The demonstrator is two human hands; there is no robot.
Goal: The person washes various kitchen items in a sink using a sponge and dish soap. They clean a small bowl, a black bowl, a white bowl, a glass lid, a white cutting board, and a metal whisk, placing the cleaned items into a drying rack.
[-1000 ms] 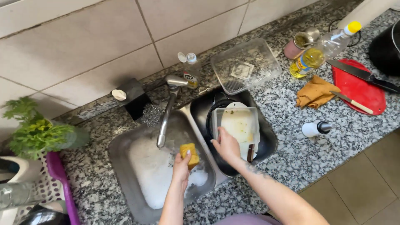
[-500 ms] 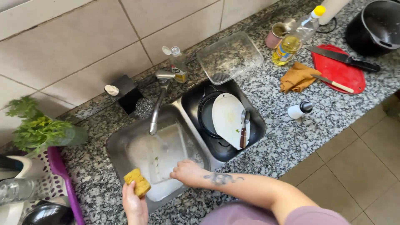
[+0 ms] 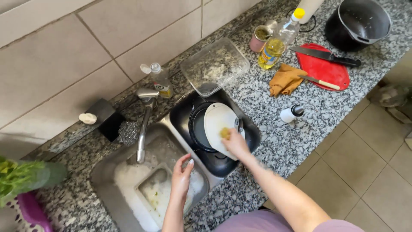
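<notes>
My right hand (image 3: 235, 144) presses a small yellow sponge (image 3: 225, 132) against a white board (image 3: 216, 122). The board leans in a dark draining tub (image 3: 251, 139) beside a dark round pan (image 3: 196, 126). My left hand (image 3: 181, 178) hangs over the steel sink (image 3: 107, 180) with its fingers stretched out and nothing in it. White foam (image 3: 128, 184) covers part of the sink floor. The faucet (image 3: 143, 129) reaches over the sink just left of my left hand.
On the granite counter stand a dish soap bottle (image 3: 162, 81), a clear container (image 3: 214, 64), an oil bottle (image 3: 277, 41), a mug (image 3: 259, 38) and a black pot (image 3: 358, 21). A red cutting board (image 3: 324, 71) carries a knife (image 3: 326, 55). An orange cloth (image 3: 285, 79) lies beside it.
The sponge has gone from my left hand to my right hand. My right hand has left the sink and moved to the white board. My left hand now hangs open over the sink.
</notes>
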